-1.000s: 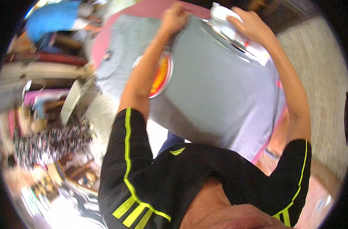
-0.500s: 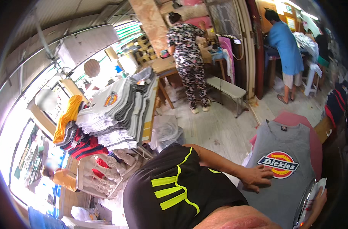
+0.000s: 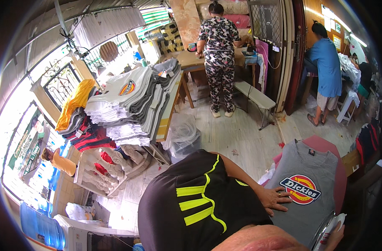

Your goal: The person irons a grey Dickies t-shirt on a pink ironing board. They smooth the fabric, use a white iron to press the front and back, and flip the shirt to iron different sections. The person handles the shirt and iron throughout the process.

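A grey sleeveless shirt with a round red and yellow print lies flat on a dark red padded board at the lower right. My left hand rests palm down on the shirt, fingers spread, just left of the print. At the bottom right edge my right hand grips a white and silver iron, standing on the shirt's lower part. Only a sliver of that hand and the iron shows. My black sleeve with yellow stripes fills the lower middle.
Tall stacks of folded shirts sit on a table to the left. A person in patterned clothes stands at a far table, another in blue at the right. A white bench, a plastic bag and a blue water bottle stand on the floor.
The view has swung from looking straight down at the board to the room on the left. My left hand stays on the shirt and my right hand keeps hold of the iron.
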The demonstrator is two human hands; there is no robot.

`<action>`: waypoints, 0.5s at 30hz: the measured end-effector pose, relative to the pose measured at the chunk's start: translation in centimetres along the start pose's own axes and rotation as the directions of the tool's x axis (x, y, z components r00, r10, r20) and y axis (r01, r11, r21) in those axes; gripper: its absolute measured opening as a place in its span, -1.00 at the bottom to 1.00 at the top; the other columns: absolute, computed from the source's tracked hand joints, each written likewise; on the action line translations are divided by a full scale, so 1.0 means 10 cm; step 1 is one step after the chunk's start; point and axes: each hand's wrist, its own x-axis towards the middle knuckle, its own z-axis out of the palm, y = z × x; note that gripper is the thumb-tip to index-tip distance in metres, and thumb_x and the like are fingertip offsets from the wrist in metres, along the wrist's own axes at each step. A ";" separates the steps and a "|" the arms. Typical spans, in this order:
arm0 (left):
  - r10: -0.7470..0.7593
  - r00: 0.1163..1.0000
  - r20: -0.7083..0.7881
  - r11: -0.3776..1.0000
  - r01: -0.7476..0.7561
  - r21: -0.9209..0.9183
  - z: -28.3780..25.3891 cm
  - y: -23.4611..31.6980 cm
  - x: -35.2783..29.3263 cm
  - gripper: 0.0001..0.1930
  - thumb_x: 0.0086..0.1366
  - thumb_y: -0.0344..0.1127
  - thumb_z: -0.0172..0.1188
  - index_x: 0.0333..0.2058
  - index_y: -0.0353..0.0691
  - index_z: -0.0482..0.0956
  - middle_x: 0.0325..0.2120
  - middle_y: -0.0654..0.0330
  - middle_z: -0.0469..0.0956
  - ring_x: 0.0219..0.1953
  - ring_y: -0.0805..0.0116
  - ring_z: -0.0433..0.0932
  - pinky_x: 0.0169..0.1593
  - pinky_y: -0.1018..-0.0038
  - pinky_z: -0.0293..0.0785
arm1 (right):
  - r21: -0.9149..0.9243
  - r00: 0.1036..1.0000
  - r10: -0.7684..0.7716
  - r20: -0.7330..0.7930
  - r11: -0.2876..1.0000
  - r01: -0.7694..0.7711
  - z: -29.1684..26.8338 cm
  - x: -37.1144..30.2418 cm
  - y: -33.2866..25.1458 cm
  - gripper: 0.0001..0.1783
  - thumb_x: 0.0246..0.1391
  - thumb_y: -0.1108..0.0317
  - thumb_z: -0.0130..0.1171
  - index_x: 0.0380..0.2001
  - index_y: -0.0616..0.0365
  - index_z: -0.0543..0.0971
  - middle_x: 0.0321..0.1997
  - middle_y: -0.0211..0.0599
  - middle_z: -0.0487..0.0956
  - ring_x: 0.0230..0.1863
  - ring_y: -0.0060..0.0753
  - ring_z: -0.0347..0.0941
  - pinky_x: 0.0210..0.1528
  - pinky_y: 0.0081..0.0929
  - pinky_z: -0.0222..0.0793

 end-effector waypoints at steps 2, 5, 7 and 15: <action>0.053 0.999 0.004 0.998 -0.053 0.018 -0.05 -0.05 0.15 -0.24 0.38 0.26 -0.09 0.37 -0.15 0.20 0.42 -0.38 -0.13 0.44 -0.46 -0.15 0.32 -0.41 -0.20 | 0.091 0.999 0.037 0.023 0.995 -0.039 0.34 0.41 1.10 -0.34 0.42 -0.03 -0.09 0.13 0.47 0.44 0.01 0.38 0.56 0.09 0.32 0.49 0.11 -0.11 0.38; 0.004 0.999 -0.032 1.000 -0.003 0.014 0.09 -0.03 0.03 -0.24 0.37 0.25 -0.04 0.37 -0.14 0.20 0.43 -0.35 -0.13 0.45 -0.43 -0.15 0.33 -0.40 -0.23 | 0.081 0.996 0.003 0.091 0.997 -0.010 0.43 0.49 0.95 -0.33 0.42 -0.04 -0.10 0.14 0.49 0.43 0.03 0.38 0.55 0.11 0.31 0.49 0.13 -0.11 0.37; 0.002 0.999 -0.055 1.000 -0.001 0.017 0.15 -0.02 0.03 -0.24 0.36 0.24 -0.03 0.37 -0.13 0.20 0.43 -0.34 -0.12 0.46 -0.43 -0.16 0.34 -0.40 -0.24 | 0.063 0.994 0.008 0.113 0.998 -0.015 0.30 0.40 0.73 -0.32 0.42 -0.05 -0.10 0.14 0.50 0.42 0.04 0.38 0.55 0.12 0.30 0.48 0.14 -0.11 0.37; 0.005 0.992 -0.127 0.996 0.007 0.089 0.21 0.00 -0.03 -0.27 0.24 0.19 0.16 0.33 0.03 0.31 0.40 -0.17 0.07 0.42 -0.31 0.03 0.31 -0.32 -0.04 | -0.036 1.000 -0.020 0.022 0.999 0.021 0.41 0.28 1.16 -0.33 0.38 -0.02 -0.08 0.26 0.37 0.38 0.17 0.26 0.52 0.23 0.19 0.44 0.28 -0.17 0.31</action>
